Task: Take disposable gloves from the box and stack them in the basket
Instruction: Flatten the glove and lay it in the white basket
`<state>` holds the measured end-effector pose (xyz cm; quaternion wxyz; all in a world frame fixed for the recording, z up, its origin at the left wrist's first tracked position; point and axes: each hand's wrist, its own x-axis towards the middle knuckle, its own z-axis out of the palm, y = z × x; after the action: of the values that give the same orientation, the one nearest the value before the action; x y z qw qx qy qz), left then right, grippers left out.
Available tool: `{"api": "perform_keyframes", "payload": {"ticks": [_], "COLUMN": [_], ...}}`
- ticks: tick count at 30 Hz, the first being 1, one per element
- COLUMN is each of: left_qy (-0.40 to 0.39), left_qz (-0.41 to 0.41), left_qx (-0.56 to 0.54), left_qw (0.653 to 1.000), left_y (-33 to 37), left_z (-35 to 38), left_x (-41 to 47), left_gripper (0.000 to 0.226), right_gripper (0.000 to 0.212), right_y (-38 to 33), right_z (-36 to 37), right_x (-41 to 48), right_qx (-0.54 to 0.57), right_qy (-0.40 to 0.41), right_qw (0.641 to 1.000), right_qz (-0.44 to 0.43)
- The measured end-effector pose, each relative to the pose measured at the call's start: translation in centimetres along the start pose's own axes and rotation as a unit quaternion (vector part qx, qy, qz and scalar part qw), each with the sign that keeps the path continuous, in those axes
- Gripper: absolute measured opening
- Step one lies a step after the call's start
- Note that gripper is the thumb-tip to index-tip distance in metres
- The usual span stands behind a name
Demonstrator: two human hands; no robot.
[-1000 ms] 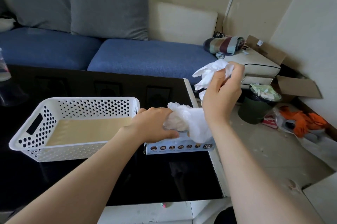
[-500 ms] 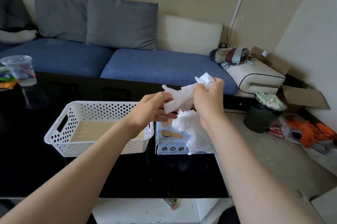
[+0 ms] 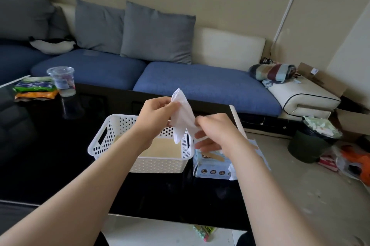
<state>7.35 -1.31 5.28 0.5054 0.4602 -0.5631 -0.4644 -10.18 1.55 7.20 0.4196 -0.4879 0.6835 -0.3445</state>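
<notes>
Your left fingers (image 3: 167, 105) are pinched on the top of a glove (image 3: 183, 117), thumb against fingertips. Your right fingers (image 3: 201, 123) pinch its lower edge, while the lower ones hang half curled and loose. I judge you hold it at two ends to pull it flat, so it will lie smooth on a stack instead of going in crumpled.

The glove hangs stretched between your left hand (image 3: 155, 114) at 10 o'clock and your right hand (image 3: 218, 131) at 4 o'clock, with its free tail dangling over the right wall of the basket (image 3: 140, 163). It is in the air, not yet in the basket.

The basket sits directly below your hands on the dark bench (image 3: 50, 165), and from here it looks empty; I see only its tan floor. The box (image 3: 210, 163) stands just beside it at 3 o'clock, partly hidden by your right forearm, with more white glove spilling at its right corner. That keeps the path from box to basket short.

At 10 o'clock, well apart, stand a cup (image 3: 62, 81) and some packets (image 3: 34, 90).
</notes>
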Motion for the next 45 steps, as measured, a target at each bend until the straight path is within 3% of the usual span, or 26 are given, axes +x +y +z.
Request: {"api": "perform_keyframes", "payload": {"ticks": [5,9,11,14,16,18,19,23,26,29,31,34,37,42,45], "left_qy": [0.014,0.013,-0.004,-0.023,-0.018,0.003,0.007,0.007,0.0,0.025,0.064,0.089,0.081,0.042,0.032], "left_qz": [-0.008,-0.028,-0.02,0.034,0.093,0.127,0.13,0.1,0.065,0.017,-0.038,-0.101,-0.134,-0.137,-0.168], "left_qx": [0.025,-0.009,-0.015,0.021,0.052,0.063,0.061,0.044,0.024,0.012,0.06,0.195,0.294,0.444,0.449], "left_qw": [1.0,0.999,1.0,0.999,0.994,0.99,0.99,0.994,0.998,0.999,0.995,0.971,0.943,0.884,0.877], "left_y": [0.1,0.4,0.4,0.8,0.7,0.4,0.2,0.0,-0.4,-1.0,-1.8,-2.8,-3.5,-5.2,-6.1], "left_z": [-1.0,-1.1,-1.2,-1.3,-1.3,-1.4,-1.5,-1.8,-1.8,-2.5,-3.3,-4.7,-6.1,-8.1,-8.8], "left_x": [0.8,1.0,1.0,0.6,0.4,0.5,0.6,0.7,1.0,1.7,2.1,2.0,1.9,2.4,2.5], "left_gripper": [0.025,0.021,0.023,0.035,0.038,0.046,0.049,0.043,0.04,0.045,0.048,0.042,0.036,0.018,0.014], "right_gripper": [0.049,0.039,0.042,0.084,0.069,0.023,0.014,0.039,0.019,0.019,0.012,0.005,0.006,0.018,0.018], "right_y": [-0.1,0.1,0.0,-0.3,0.0,0.0,0.1,0.8,0.8,1.0,1.2,1.8,1.7,1.6,1.6], "right_z": [1.9,3.3,3.5,3.7,3.8,3.7,3.4,2.2,0.9,0.0,0.3,1.9,4.5,8.9,10.6], "right_x": [0.8,1.6,1.9,2.8,3.5,3.6,3.7,4.2,4.2,4.7,5.5,7.1,8.0,9.7,10.1], "right_qx": [-0.165,-0.301,-0.248,0.007,0.062,0.025,0.019,0.101,0.142,0.149,0.105,-0.071,-0.191,-0.284,-0.359], "right_qy": [0.041,0.109,0.087,-0.078,-0.117,-0.097,-0.089,-0.129,-0.219,-0.222,-0.172,-0.061,-0.018,0.0,0.008], "right_qw": [0.982,0.941,0.951,0.971,0.963,0.963,0.963,0.963,0.951,0.955,0.973,0.982,0.954,0.909,0.878], "right_qz": [-0.081,-0.11,-0.165,-0.226,-0.233,-0.25,-0.254,-0.214,-0.164,-0.125,-0.116,-0.162,-0.229,-0.306,-0.317]}}
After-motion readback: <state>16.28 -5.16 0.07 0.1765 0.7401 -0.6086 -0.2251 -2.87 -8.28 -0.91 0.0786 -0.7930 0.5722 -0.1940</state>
